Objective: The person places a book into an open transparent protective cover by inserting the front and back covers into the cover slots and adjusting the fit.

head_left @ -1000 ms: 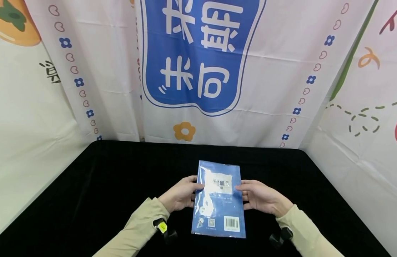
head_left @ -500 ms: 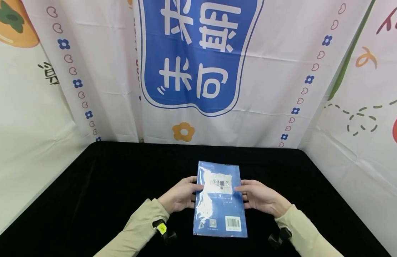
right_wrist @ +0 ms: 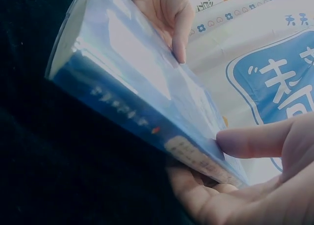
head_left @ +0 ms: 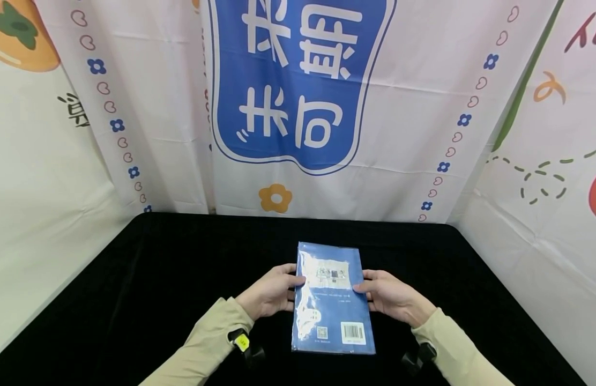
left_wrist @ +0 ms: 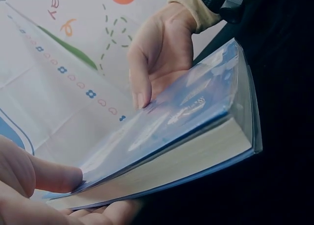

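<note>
A thick blue book [head_left: 332, 305] in a glossy clear cover is held between both hands, its barcode side facing up. My left hand [head_left: 271, 292] grips the left edge, thumb on the cover and fingers underneath. On the opposite edge my right hand [head_left: 392, 297] pinches it the same way. In the left wrist view the cream page edges of the book [left_wrist: 196, 151] show on the left hand's side. The right wrist view shows the spine of the book [right_wrist: 122, 107] with white lettering, on the right hand's side.
Below the book spreads a black cloth-covered table [head_left: 206, 257]. A white printed curtain [head_left: 399, 134] with a blue emblem hangs behind it, and white printed sheets stand at left and right. A dark camera strap [head_left: 242, 340] sits on the left wrist.
The book's near end has shifted slightly to the right and tilted a little, so the glare on its cover has changed. Both hands keep their hold, and the right thumb sits slightly lower.
</note>
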Demonstrator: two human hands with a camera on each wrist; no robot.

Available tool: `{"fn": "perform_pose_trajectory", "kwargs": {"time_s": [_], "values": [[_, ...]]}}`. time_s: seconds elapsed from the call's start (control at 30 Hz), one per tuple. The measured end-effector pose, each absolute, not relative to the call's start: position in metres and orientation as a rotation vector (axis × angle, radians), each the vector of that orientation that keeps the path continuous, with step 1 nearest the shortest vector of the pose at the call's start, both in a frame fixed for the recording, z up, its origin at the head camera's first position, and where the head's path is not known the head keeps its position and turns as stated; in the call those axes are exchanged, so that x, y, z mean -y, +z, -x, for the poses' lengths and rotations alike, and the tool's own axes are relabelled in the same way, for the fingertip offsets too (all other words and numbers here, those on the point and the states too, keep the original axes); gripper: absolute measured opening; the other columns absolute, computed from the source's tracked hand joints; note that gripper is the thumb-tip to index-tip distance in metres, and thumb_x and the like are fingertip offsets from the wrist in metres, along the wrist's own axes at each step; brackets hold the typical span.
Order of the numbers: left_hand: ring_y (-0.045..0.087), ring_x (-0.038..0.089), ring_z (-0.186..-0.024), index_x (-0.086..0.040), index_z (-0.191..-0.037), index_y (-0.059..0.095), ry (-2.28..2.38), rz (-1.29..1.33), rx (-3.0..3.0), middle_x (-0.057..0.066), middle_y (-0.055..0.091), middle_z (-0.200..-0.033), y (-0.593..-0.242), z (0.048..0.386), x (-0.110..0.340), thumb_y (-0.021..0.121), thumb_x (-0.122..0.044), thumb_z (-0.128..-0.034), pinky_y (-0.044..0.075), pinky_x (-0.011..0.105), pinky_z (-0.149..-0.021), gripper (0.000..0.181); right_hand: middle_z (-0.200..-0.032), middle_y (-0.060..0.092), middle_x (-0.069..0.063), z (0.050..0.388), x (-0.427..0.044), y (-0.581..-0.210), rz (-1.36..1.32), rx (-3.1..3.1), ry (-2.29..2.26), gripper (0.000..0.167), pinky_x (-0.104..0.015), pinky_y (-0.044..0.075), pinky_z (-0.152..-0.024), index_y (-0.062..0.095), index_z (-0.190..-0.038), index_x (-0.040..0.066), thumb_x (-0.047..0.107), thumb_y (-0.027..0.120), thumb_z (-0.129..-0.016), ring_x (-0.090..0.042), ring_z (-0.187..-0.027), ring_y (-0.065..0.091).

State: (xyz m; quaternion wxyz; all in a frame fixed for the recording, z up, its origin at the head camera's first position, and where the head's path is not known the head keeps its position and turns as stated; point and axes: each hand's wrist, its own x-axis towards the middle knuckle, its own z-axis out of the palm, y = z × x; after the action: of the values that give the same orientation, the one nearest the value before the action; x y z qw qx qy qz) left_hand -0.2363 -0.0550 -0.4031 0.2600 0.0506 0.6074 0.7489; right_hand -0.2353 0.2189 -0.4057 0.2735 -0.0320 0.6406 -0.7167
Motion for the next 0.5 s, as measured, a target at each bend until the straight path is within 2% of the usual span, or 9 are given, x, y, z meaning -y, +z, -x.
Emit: {"fn": "perform_pose_trajectory", "kwargs": {"time_s": [0.5], "values": [[0.067,0.029,-0.087,0.002,-0.148,0.03,2.044,-0.175,-1.678,0.021,0.063,-0.105,-0.3929,0.2352,0.0565,0.045,-0.005,-0.1037,0.056,0.045,-0.072,0.047,-0.12,0.063,-0.02,0.2366,-0.2208,-0.4028,0.052,-1.709,-1.957,0.055,-0.047,0.052,-0.089,0.034,-0.145,-0.006,0.005,0.059,-0.098,-0.031,-0.103,0.064]]}}
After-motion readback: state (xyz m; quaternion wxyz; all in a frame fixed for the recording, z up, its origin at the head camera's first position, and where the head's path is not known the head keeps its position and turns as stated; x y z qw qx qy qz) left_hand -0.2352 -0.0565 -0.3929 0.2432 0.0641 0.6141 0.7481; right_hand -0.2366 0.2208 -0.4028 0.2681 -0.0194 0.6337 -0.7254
